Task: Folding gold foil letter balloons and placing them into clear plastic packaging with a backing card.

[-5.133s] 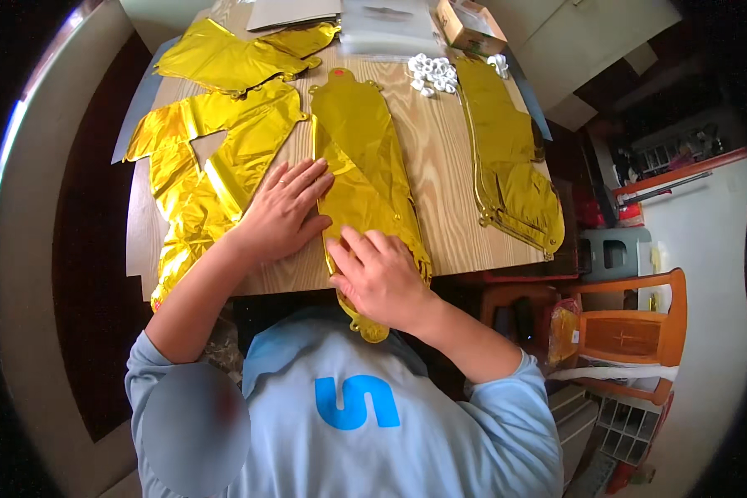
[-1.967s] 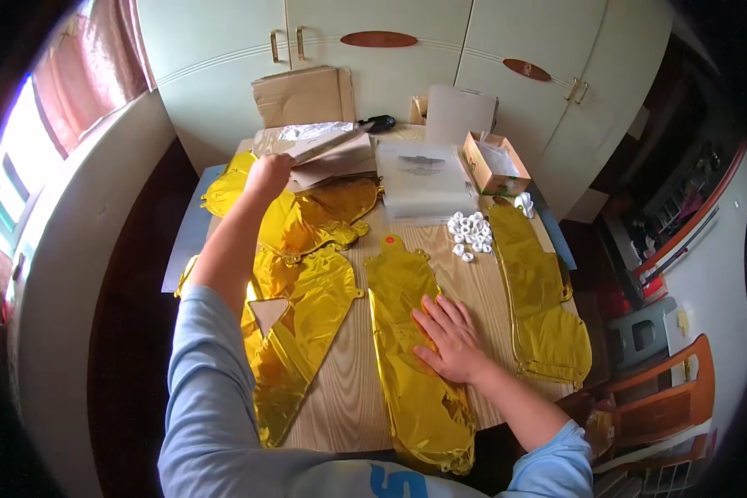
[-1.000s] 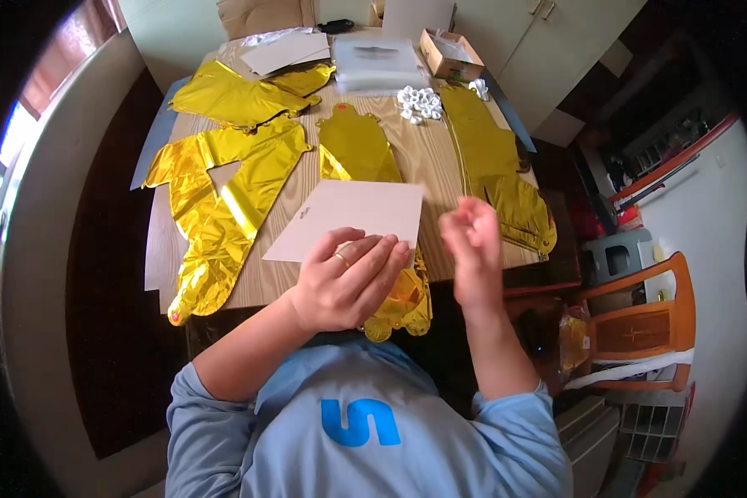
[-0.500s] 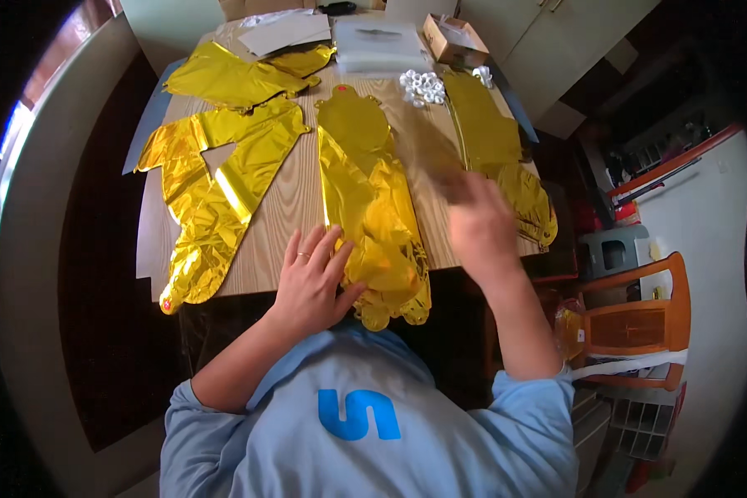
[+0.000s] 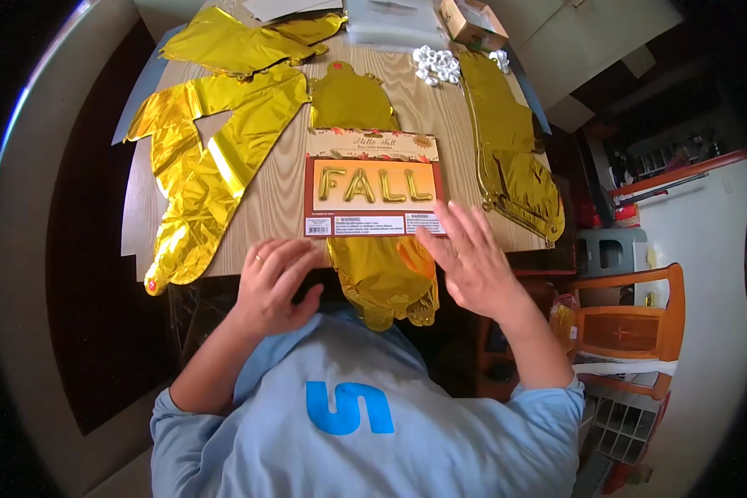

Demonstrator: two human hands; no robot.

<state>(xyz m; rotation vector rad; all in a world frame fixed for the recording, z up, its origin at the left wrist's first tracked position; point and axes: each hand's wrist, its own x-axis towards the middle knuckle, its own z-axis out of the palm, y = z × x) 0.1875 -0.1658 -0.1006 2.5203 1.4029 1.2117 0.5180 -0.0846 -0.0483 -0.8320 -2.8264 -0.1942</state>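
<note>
"While we're staring down at our desk (image 5: 436,108), where's the printed card (image 5: 373,187)?"

"Near the front edge, face up across the middle gold foil piece (image 5: 386,278), which sticks out above and below it. More flat foil lies on the left (image 5: 199,191) and right (image 5: 506,124)."

"And our grip?"

"Left hand (image 5: 272,286): half curled, thumb apart, nothing visible in it, just off the card's lower left corner. Right hand (image 5: 477,270): wide open, fingers spread at the lower right corner. We can't tell if they're pressing or hovering."

"Any containers?"

"One small open brown box (image 5: 476,39) by the far edge, with pale see-through stuff inside that we can't make out. Clear plastic sleeves (image 5: 393,29) are stacked beside it, and we've got little white bits (image 5: 436,66) heaped nearby on the wood."

"Labels?"

"Loads on the card tbh: script heading on a cream band with leaves, big gold letters on orange, then white panels (image 5: 369,225) of tiny print and a barcode (image 5: 318,229) lower left. Our pale blue shirt (image 5: 266,440) has a bright blue mark (image 5: 317,404) too."
</note>
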